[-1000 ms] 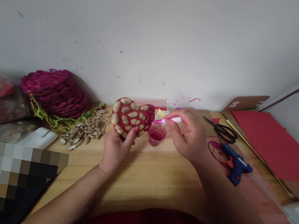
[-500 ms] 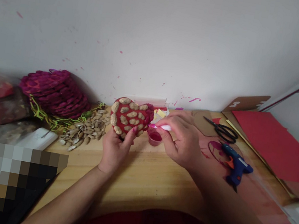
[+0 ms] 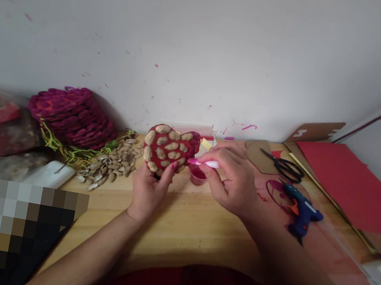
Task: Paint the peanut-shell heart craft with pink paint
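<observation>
Holding a red heart studded with peanut shells in the left hand, pressing the thumb against its front near the lower edge. Raising it over the wooden table, just left of a small cup of pink paint. Pinching a white brush narrowly between thumb and fingers of the right hand, bringing its pink tip to the heart's right edge, just below some dark pink shells. Seeing a pile of loose shells left of the left hand, beside a purple stack. Seeing scissors and a blue glue gun beyond the right hand.
</observation>
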Tool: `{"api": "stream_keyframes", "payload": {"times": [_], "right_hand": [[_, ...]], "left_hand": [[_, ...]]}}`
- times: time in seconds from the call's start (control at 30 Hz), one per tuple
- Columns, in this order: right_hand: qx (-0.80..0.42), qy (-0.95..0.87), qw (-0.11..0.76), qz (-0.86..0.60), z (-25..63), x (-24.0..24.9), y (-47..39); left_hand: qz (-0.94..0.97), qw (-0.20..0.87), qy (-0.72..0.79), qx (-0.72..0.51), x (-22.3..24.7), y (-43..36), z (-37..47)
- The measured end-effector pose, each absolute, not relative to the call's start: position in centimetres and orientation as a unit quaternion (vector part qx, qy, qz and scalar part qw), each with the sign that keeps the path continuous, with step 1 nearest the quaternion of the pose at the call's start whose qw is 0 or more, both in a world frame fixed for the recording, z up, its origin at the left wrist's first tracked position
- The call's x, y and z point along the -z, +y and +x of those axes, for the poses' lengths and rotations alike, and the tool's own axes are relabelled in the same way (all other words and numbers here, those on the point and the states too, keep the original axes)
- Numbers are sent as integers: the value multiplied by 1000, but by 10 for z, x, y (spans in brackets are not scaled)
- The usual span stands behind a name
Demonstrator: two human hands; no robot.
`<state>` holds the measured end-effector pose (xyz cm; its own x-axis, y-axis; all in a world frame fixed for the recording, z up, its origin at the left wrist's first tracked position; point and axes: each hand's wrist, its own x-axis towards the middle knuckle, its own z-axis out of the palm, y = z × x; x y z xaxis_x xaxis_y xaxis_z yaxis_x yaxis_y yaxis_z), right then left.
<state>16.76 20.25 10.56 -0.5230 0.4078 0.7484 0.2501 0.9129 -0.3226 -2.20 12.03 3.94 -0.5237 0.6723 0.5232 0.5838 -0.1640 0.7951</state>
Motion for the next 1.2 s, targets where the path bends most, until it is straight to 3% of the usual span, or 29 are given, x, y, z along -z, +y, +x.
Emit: {"api": "stream_keyframes", "payload": {"times": [0.33,0.5,0.63,0.73,0.87,0.93,1.2], "right_hand": [[-6,-875,452,-171,169,-104,199],[-86,-866,455,-186,169,-109,198],[-75,-848,485,-201,177,-115,206],[-88,-864,440,-226,180,-112,215],[-143,-905,287,-278,175,-97,225],[-143,-912,250,-293,171,-87,227],[-65,-899,309,-304,167,-76,228]], "left_hand": [[483,49,651,-584,-42,120,-22],[468,51,647,-600,-39,121,-24],[446,80,643,-618,-38,123,-24],[445,98,636,-622,-39,124,-24],[451,107,631,-622,-38,124,-25],[449,119,629,-623,-37,123,-25],[438,160,620,-631,-39,121,-23]]}}
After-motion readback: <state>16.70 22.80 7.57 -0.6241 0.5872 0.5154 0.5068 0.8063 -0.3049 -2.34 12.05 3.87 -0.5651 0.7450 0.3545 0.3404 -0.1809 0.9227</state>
